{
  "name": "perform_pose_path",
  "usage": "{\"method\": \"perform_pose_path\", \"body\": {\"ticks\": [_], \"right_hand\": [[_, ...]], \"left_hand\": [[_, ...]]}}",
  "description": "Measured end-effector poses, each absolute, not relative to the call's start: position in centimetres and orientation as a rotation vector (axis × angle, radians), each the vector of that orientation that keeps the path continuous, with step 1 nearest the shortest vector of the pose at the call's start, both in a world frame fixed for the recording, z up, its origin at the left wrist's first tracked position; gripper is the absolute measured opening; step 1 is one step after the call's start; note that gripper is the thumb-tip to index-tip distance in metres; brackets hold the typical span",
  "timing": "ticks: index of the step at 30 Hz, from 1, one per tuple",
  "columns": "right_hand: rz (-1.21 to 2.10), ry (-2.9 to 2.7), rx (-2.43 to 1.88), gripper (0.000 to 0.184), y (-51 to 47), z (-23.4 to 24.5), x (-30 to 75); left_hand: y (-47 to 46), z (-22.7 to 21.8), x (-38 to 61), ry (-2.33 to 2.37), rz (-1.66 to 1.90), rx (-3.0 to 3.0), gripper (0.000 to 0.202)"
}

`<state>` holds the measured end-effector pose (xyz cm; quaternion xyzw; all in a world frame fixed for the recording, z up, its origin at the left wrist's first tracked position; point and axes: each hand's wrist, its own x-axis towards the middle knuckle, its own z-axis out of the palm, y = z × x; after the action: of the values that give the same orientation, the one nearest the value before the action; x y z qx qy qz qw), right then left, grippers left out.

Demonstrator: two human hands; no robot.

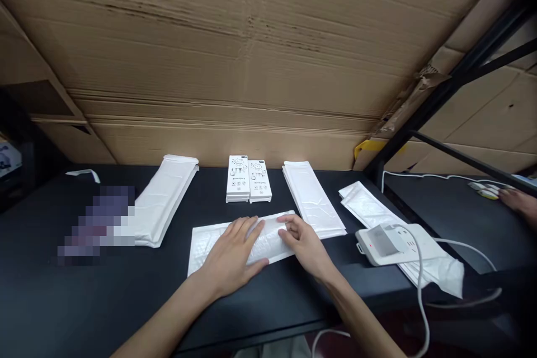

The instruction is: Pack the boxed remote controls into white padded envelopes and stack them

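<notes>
Currently catalogued on the black table (84,296): one white padded mailer (210,247), lying at the table's front edge, its right half bunched into a raised fold (268,238). Left hand (235,254): open, palm down, fingers slightly spread, cupped over the fold and bearing on it without gripping. Right hand (304,243): grasping the fold's right end between thumb and curled fingers. Handling note: the hands sit side by side, nearly touching, one steadying with broad, even contact and the other fixing the end, which keeps the padding flat against the table. Beyond the mailer: two upright white boxes (249,179), printed with a cartoon cat and standing side by side. Back right of the mailer: a stack of mailers (312,198). Back left of the mailer: a longer stack (161,201), with a pixelated patch (96,224) beside it, contents impossible to tell. Right of the mailer: a white power strip (392,243) with its cable (419,291), resting on a further stack (364,207). Far right of the mailer: a co-worker's hand (518,202) on a second table. Behind everything: a cardboard wall (251,50).
</notes>
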<state>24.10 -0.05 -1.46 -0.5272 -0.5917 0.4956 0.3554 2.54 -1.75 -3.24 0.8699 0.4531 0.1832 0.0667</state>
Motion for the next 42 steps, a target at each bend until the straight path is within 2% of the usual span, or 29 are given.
{"method": "perform_pose_path", "body": {"ticks": [8, 19, 30, 32, 38, 42], "right_hand": [[1.206, -1.552, -1.401, 0.029, 0.1, -1.3, 24.1], [1.115, -1.593, -1.46, 0.027, 0.2, -0.8, 24.0], [1.204, -1.611, -1.375, 0.026, -0.9, -1.3, 21.5], [1.092, -1.666, -1.437, 0.029, -0.7, -1.1, 21.2], [0.399, -2.043, -1.476, 0.034, 3.8, 0.7, 20.9], [0.234, -2.333, -1.36, 0.052, 8.8, 1.7, 20.5]], "left_hand": [[-1.7, -2.7, 2.7, 1.393, 0.542, 2.65, 0.059], [-1.6, -2.5, 2.2, 1.403, 0.461, 2.696, 0.064], [-1.8, -2.4, 2.6, 1.387, 0.533, 2.748, 0.068], [-1.9, -2.3, 2.6, 1.389, 0.506, 2.734, 0.065], [-1.8, -2.1, 2.4, 1.389, 0.492, 2.713, 0.061], [-1.6, -2.1, 2.1, 1.403, 0.522, 2.7, 0.059]]}}
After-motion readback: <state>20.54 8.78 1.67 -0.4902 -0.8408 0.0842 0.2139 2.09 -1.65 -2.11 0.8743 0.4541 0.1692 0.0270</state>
